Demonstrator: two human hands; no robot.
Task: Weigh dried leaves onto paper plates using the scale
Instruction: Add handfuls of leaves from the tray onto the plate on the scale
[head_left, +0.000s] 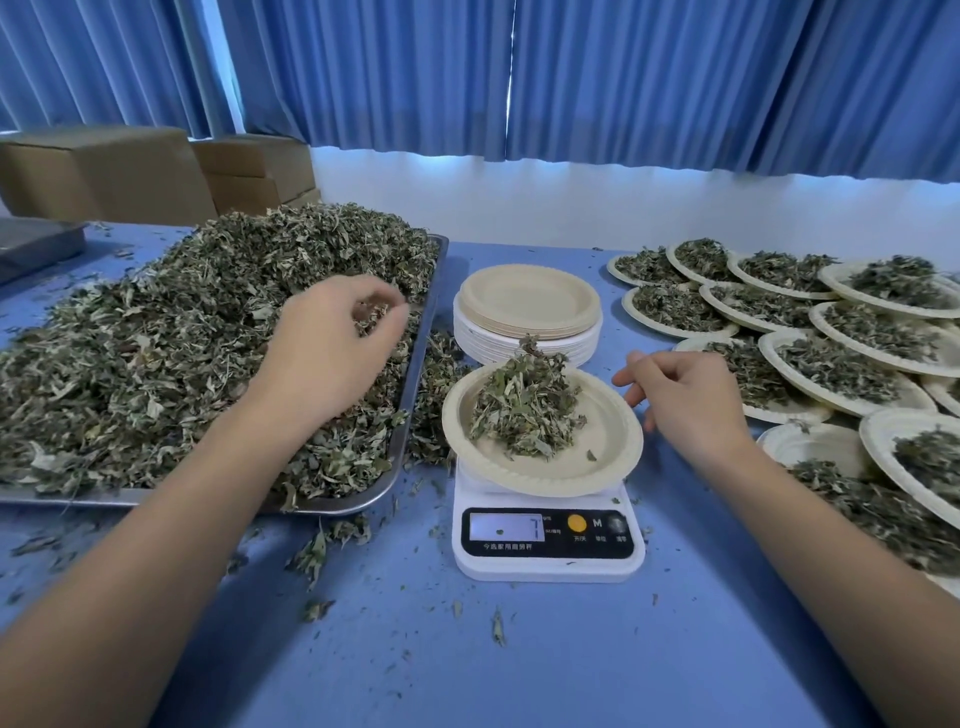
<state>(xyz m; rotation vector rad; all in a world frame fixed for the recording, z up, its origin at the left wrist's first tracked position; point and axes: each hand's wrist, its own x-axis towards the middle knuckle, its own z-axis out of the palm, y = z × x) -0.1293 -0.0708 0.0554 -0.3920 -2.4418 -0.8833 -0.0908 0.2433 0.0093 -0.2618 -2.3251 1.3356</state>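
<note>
A white digital scale (545, 540) sits at the table's centre, its display showing a 7. On it rests a paper plate (602, 457) holding a small heap of dried leaves (524, 410). A large metal tray (410, 415) at the left is piled high with dried leaves (156, 353). My left hand (327, 348) hovers over the tray's right side, fingers curled and pinching a few leaves. My right hand (685, 400) hangs loosely curled just right of the plate on the scale, fingertips near its rim, holding nothing.
A stack of empty paper plates (527, 317) stands behind the scale. Several filled plates (831, 364) overlap across the right side of the table. Cardboard boxes (104, 176) sit at the back left. Loose leaf bits litter the blue tabletop (519, 665).
</note>
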